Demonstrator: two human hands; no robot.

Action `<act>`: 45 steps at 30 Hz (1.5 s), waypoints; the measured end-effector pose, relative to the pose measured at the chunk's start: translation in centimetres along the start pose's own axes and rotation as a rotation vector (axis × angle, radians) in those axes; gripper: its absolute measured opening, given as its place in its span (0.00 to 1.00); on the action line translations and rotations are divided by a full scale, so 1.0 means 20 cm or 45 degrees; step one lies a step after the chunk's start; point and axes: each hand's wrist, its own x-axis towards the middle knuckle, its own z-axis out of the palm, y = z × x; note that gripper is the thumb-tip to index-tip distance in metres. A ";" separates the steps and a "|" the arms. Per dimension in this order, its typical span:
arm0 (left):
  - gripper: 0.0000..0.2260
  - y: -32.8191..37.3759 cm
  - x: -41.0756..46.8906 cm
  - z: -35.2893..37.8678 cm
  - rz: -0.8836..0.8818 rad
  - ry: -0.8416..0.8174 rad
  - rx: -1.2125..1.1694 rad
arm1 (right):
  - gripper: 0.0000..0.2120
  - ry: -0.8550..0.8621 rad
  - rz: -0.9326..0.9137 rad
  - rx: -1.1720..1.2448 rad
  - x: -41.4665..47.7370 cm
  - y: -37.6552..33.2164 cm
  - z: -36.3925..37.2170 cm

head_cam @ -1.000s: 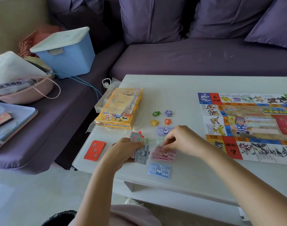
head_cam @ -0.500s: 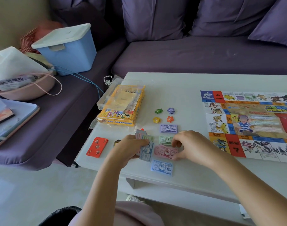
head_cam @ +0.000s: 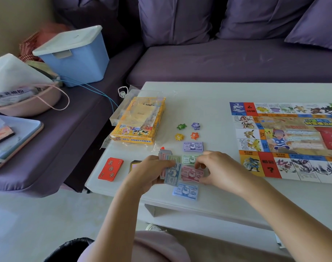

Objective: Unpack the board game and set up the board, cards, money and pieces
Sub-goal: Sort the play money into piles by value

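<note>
Over the white tabletop (head_cam: pixel 208 103), the left hand's (head_cam: pixel 152 173) gripped paper banknotes (head_cam: pixel 172 173) could spill if the right hand (head_cam: pixel 219 169), pinching a pink banknote (head_cam: pixel 189 173), tugs.

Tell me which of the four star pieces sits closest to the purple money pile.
The orange star, right beside the purple money pile; the other three lie farther off.

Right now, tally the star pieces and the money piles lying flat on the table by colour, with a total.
Green star: 1
Purple star: 1
Yellow star: 1
Orange star: 1
Purple money pile: 1
Green money pile: 1
Pink money pile: 1
Blue money pile: 1
Total: 8
Not counted: the bundle in the left hand.
</note>
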 end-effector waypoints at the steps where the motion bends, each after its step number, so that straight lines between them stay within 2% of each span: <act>1: 0.02 0.00 0.00 0.00 0.002 -0.003 -0.001 | 0.15 0.005 0.000 0.001 0.00 0.00 0.00; 13: 0.03 -0.01 0.00 0.00 0.009 -0.009 0.007 | 0.18 0.000 -0.021 -0.099 0.01 -0.03 0.00; 17: 0.07 -0.01 0.01 0.01 0.007 -0.027 -0.013 | 0.18 0.025 -0.064 -0.130 0.03 -0.03 0.02; 21: 0.03 0.00 0.01 0.02 0.009 -0.030 -0.039 | 0.15 0.046 -0.088 -0.145 0.05 -0.05 0.03; 25: 0.04 0.00 0.02 0.01 0.006 -0.006 -0.055 | 0.13 0.061 -0.086 -0.132 0.06 -0.06 0.04; 29: 0.02 0.00 0.01 0.00 -0.010 -0.011 -0.073 | 0.12 0.062 -0.080 -0.094 0.07 -0.06 0.05; 45: 0.02 0.00 0.01 -0.01 0.005 -0.014 -0.097 | 0.14 0.103 -0.066 0.001 0.07 -0.07 0.07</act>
